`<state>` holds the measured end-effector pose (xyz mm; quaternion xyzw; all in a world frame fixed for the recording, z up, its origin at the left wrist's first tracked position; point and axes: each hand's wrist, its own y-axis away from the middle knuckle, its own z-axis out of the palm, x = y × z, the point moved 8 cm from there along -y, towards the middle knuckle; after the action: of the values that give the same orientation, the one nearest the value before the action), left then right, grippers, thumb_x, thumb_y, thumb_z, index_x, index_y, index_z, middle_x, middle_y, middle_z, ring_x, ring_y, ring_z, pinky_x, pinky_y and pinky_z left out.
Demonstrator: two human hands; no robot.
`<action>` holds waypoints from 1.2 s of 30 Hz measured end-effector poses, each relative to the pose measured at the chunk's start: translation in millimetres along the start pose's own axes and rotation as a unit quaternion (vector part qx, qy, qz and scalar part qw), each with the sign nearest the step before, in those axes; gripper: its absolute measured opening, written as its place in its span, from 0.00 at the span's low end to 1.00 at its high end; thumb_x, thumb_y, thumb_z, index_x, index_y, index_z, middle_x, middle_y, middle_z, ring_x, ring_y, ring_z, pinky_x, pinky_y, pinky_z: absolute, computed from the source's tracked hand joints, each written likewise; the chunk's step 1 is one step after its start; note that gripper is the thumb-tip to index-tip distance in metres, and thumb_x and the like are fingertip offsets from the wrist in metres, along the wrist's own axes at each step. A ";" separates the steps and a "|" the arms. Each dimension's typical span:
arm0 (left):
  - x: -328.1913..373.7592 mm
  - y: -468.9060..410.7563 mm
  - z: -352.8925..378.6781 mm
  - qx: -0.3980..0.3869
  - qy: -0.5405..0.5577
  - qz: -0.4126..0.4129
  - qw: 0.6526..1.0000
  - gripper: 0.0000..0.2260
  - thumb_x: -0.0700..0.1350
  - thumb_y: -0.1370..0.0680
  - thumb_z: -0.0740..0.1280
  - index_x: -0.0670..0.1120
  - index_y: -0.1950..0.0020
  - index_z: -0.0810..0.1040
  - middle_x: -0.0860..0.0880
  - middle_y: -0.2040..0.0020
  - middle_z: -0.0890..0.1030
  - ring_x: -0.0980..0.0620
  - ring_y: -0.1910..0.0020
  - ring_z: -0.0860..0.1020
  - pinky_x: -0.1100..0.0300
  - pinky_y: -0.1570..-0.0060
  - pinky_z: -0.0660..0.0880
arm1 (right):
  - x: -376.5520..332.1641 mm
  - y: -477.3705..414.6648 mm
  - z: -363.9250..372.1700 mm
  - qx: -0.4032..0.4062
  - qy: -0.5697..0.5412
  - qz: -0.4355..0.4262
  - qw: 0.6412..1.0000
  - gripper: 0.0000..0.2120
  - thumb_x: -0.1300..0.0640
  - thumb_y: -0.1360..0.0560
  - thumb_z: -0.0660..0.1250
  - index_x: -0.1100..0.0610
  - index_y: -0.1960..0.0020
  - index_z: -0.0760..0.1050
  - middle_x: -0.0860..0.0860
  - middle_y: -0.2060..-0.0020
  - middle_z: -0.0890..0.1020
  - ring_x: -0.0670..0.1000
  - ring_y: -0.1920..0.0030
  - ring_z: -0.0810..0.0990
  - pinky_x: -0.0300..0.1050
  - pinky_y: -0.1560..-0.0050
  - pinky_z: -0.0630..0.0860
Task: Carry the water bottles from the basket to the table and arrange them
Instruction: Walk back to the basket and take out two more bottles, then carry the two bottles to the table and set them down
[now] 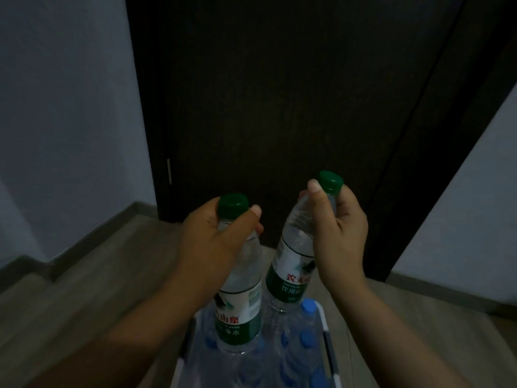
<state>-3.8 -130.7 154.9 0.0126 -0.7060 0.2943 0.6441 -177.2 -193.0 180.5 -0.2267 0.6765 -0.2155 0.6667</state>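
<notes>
Dim, bluish light lies over everything, with soft grain throughout. The door [279, 93] is almost black and its detail is lost; the walls [64, 93] read grey-blue. Wide-angle bending tilts the wall edges. The forearms [126, 340] smear near the bottom edge, while the print on the bottles [291, 275] stays partly readable.

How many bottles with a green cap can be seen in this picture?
2. The left hand grips the left green-capped bottle by its neck; the right hand grips the right green-capped bottle likewise. Both are above the basket of blue-capped bottles, where more may be hidden.
</notes>
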 end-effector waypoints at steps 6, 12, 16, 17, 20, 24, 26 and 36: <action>119.7 -92.2 3.5 -0.002 -0.003 -0.014 1.000 0.11 0.48 0.27 0.67 0.40 0.61 0.80 0.48 0.68 0.82 0.55 0.69 0.80 0.66 0.67 0.76 | -100.2 -112.9 7.9 -0.040 0.007 0.007 0.999 0.12 0.50 0.24 0.63 0.59 0.54 0.76 0.57 0.63 0.78 0.57 0.62 0.79 0.43 0.65 0.76; 336.5 -197.3 -12.9 -0.017 -0.035 0.014 0.999 0.11 0.46 0.25 0.66 0.39 0.60 0.80 0.48 0.66 0.83 0.57 0.67 0.81 0.70 0.67 0.75 | -289.1 -259.6 11.8 -0.057 0.013 -0.003 0.998 0.15 0.47 0.26 0.63 0.60 0.54 0.76 0.57 0.63 0.79 0.54 0.62 0.80 0.38 0.64 0.77; 481.1 -245.8 -22.8 -0.033 -0.048 0.054 0.997 0.12 0.46 0.24 0.65 0.37 0.59 0.80 0.47 0.66 0.83 0.56 0.67 0.81 0.71 0.67 0.74 | -420.6 -332.7 13.9 -0.064 0.010 -0.031 0.997 0.16 0.46 0.26 0.63 0.60 0.55 0.77 0.56 0.62 0.80 0.53 0.61 0.81 0.40 0.62 0.78; 519.6 -256.5 -27.4 -0.030 -0.049 0.055 0.997 0.13 0.46 0.24 0.65 0.36 0.60 0.80 0.47 0.66 0.83 0.56 0.67 0.81 0.72 0.66 0.74 | -456.4 -351.2 13.9 -0.063 0.005 -0.030 0.998 0.16 0.46 0.26 0.63 0.60 0.55 0.77 0.56 0.62 0.81 0.53 0.61 0.81 0.41 0.61 0.78; 639.0 -285.8 -40.2 -0.035 -0.059 0.089 0.994 0.13 0.46 0.23 0.65 0.38 0.60 0.81 0.47 0.65 0.84 0.55 0.65 0.81 0.73 0.64 0.74 | -574.1 -405.1 17.2 -0.066 -0.012 -0.064 0.996 0.17 0.46 0.25 0.62 0.60 0.53 0.78 0.55 0.59 0.83 0.51 0.58 0.83 0.44 0.58 0.79; 781.3 -310.7 -65.7 -0.033 -0.059 0.126 0.990 0.14 0.47 0.23 0.64 0.39 0.61 0.81 0.46 0.64 0.84 0.54 0.64 0.82 0.70 0.65 0.75 | -715.9 -462.5 21.6 -0.076 -0.035 -0.098 0.992 0.18 0.46 0.24 0.62 0.62 0.56 0.78 0.58 0.60 0.82 0.54 0.58 0.82 0.46 0.56 0.79; 843.8 -318.0 -82.1 -0.028 -0.050 0.130 0.990 0.14 0.48 0.24 0.65 0.39 0.61 0.81 0.46 0.64 0.84 0.51 0.63 0.83 0.66 0.62 0.76 | -776.3 -480.9 27.9 -0.102 -0.047 -0.097 0.989 0.17 0.45 0.24 0.61 0.58 0.56 0.78 0.57 0.59 0.83 0.53 0.57 0.83 0.46 0.54 0.79; 1001.5 -300.4 -127.7 -0.025 -0.041 0.112 0.992 0.11 0.49 0.25 0.65 0.41 0.58 0.79 0.44 0.62 0.84 0.47 0.61 0.84 0.56 0.60 0.79 | -924.8 -476.5 53.7 -0.183 -0.138 -0.109 0.967 0.18 0.44 0.27 0.62 0.59 0.58 0.79 0.58 0.59 0.84 0.52 0.60 0.84 0.43 0.61 0.81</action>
<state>60.3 37.9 1192.6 -0.0708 -0.7362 0.3461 0.5773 -106.6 -26.3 1206.4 -0.4453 0.5769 -0.1261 0.6731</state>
